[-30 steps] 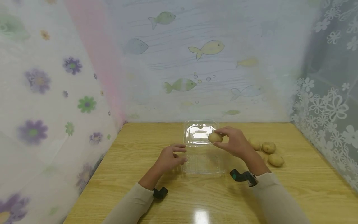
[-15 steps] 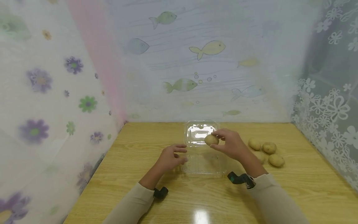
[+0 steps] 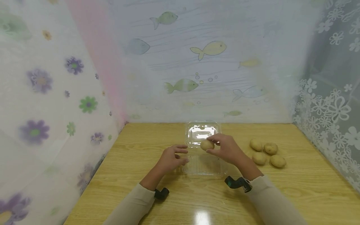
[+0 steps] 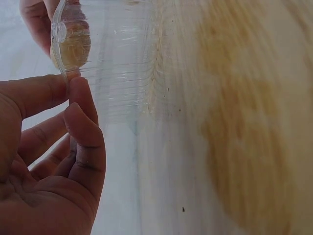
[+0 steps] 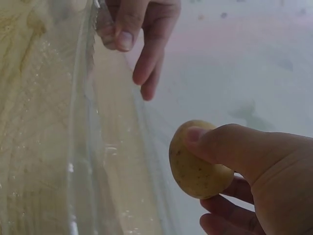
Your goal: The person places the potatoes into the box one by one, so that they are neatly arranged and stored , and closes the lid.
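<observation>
My right hand (image 3: 229, 150) holds a potato (image 3: 206, 145) between thumb and fingers, above the clear plastic clamshell container (image 3: 204, 170). The right wrist view shows this potato (image 5: 195, 161) pale yellow with small dark specks, beyond the container's rim. The clamshell lies open, its lid (image 3: 189, 134) folded back toward the wall and its base nearer the person. At the base's left side my left hand (image 3: 170, 159) pinches the rim between thumb and index finger. In the left wrist view, the potato shows through the ribbed plastic wall (image 4: 122, 63).
On the right side of the wooden table (image 3: 135, 137) lie several more potatoes (image 3: 270, 148) in a loose group. A fish-patterned sheet (image 3: 168, 62) hangs behind the table, and flowered sheets stand at both sides. A black wrist camera (image 3: 237, 182) is strapped to the right forearm.
My right hand has moved left and slightly toward the person with the potato, from the lid's right edge to over the container's middle. The left hand stays at the rim.
</observation>
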`<action>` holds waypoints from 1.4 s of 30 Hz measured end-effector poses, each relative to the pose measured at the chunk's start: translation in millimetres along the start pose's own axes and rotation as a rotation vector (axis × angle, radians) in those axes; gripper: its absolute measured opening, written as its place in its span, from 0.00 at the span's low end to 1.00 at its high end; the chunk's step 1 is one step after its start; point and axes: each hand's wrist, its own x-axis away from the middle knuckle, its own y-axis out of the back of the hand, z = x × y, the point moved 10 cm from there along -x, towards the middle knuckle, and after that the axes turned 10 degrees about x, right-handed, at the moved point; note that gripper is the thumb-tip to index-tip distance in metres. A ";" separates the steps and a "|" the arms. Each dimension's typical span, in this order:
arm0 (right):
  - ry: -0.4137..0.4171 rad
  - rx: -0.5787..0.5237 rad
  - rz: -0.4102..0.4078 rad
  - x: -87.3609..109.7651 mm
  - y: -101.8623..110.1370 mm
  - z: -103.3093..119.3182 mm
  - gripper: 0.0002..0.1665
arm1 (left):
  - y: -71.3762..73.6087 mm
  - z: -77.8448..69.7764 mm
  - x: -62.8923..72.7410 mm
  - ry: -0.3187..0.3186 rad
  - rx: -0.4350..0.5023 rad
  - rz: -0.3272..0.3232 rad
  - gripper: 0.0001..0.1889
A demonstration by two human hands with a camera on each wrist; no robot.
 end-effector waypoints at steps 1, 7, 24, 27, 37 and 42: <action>-0.001 -0.004 0.005 -0.1 -0.9 0.7 0.24 | -0.2 0.3 0.0 0.003 0.004 0.001 0.22; -0.016 -0.018 0.030 -0.6 -7.4 3.2 0.25 | -1.3 -0.9 0.1 0.003 0.021 0.007 0.23; 0.012 0.031 0.044 0.5 -21.8 6.7 0.26 | -1.4 -2.1 -0.7 0.000 0.031 0.012 0.22; 0.016 0.044 0.049 0.7 -23.4 8.4 0.26 | -1.3 -2.6 -0.2 0.004 0.026 0.008 0.22; 0.043 0.060 0.042 0.7 -27.0 13.4 0.23 | -2.9 -1.3 0.5 0.019 0.044 0.018 0.23; 0.056 0.061 0.036 1.7 -28.3 15.7 0.24 | -3.1 -0.2 -0.1 0.023 0.051 0.017 0.22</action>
